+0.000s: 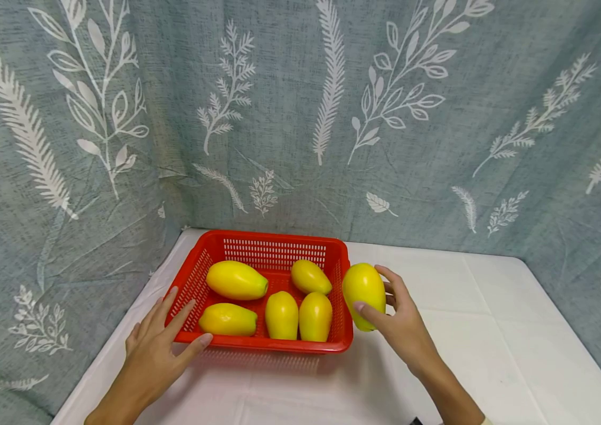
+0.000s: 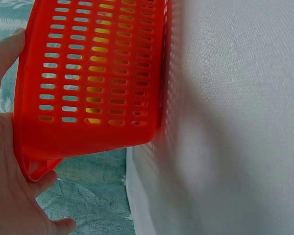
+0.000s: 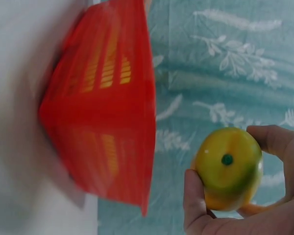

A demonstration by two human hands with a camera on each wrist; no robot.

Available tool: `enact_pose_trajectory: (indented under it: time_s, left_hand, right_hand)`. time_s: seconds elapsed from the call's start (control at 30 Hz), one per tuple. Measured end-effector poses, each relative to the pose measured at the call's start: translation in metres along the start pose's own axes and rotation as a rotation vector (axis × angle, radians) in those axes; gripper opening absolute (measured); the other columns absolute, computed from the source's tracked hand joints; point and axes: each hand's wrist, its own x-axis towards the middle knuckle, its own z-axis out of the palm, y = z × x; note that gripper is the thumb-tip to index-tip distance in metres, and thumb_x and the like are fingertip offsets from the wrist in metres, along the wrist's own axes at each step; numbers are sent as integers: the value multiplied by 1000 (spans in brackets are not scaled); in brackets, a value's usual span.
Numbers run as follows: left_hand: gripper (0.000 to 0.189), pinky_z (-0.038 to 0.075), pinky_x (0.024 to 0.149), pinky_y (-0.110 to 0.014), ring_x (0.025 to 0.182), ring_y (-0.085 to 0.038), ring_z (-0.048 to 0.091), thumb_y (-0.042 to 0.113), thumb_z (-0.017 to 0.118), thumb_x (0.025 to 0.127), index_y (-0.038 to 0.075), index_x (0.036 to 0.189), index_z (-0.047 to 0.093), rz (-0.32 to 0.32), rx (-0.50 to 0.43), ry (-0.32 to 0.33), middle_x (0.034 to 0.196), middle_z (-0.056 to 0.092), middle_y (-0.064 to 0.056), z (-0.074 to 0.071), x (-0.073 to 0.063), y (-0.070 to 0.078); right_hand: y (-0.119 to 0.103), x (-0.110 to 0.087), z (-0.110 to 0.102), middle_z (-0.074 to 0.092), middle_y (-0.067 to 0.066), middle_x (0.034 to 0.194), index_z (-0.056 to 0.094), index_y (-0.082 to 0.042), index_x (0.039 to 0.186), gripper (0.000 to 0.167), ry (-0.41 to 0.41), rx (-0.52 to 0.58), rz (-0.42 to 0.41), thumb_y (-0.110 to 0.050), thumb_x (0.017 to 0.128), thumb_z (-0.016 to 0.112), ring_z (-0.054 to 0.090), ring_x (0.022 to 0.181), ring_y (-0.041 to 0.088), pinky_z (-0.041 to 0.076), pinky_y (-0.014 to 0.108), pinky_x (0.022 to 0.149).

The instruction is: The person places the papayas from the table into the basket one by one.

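Observation:
My right hand holds a yellow papaya just outside the right wall of a red plastic basket. Its thumb is on the near side and its fingers are behind. In the right wrist view, the held papaya shows a small green spot at one end, with fingers and thumb gripping its sides. My left hand rests with spread, fairly straight fingers at the basket's front left corner, touching the rim. In the left wrist view, the left hand lies along the basket's rim.
Inside the basket lie several more papayas, among them a large one at the back left and a smaller one at the back right. A white cloth covers the table. Behind it hangs a grey-green curtain with white leaf patterns.

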Motion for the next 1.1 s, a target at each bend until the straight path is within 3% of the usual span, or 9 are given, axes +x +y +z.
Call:
enact_pose_trajectory:
  time_s: [0.3,0.53,0.8,1.1]
  left_hand:
    - [86,22,103,-84,152,-55,21,59,70,95,5,158,48,-5,9,-2,174,18,-23,1,0,0]
    - [85,22,103,-84,152,-55,22,58,71,95,6,158,48,3,7,5,174,19,-23,1,0,-1]
    - [85,23,101,-84,151,-55,23,59,70,95,6,158,49,6,8,18,174,20,-22,1,-1,-2]
    - [84,21,103,-85,152,-54,23,59,70,95,6,157,50,8,4,23,175,19,-20,1,-1,0]
  right_hand:
    - [-16,2,36,51,7,151,40,-35,159,78,-74,36,-44,-37,92,81,55,130,33,61,43,94]
    - [-18,8,62,52,5,150,38,-30,161,81,-144,62,-60,-39,92,80,56,127,30,61,44,96]
    - [-20,15,89,51,11,148,37,-29,161,82,-187,84,-43,-41,92,80,57,130,34,63,44,91]
    - [-23,19,109,51,16,148,36,-17,163,85,-213,48,-109,-42,93,79,57,127,33,62,45,91]
